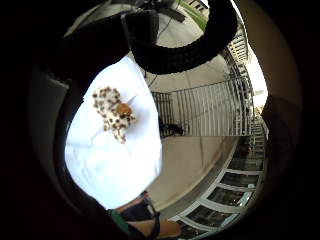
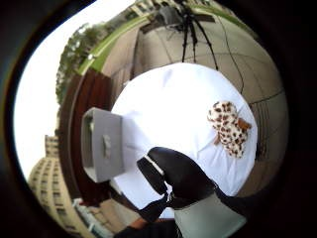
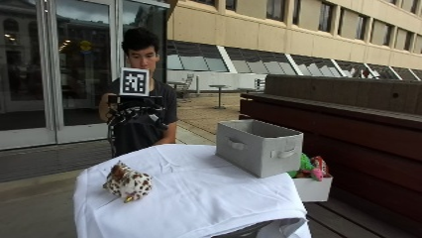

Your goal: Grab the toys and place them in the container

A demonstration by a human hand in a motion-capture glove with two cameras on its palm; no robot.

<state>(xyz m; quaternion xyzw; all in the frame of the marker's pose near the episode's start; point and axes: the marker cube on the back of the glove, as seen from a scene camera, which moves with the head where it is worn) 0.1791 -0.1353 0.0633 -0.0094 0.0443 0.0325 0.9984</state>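
Gloved right hand raised above the table, fingers relaxed, holding nothing; pickup not yet begun.
Spotted plush toy found lying on the white cloth, lower left of the outside view, well apart from the grey fabric container at right of centre. Next: lowered over the toy, closed round it, carried to the container. Noted beside the container: small white box with other toys. Nothing seen blocking the path.

A table draped in a white cloth fills the lower middle of the outside view, carrying a brown-spotted plush toy animal at its lower left and a grey fabric box with handles at its right edge.
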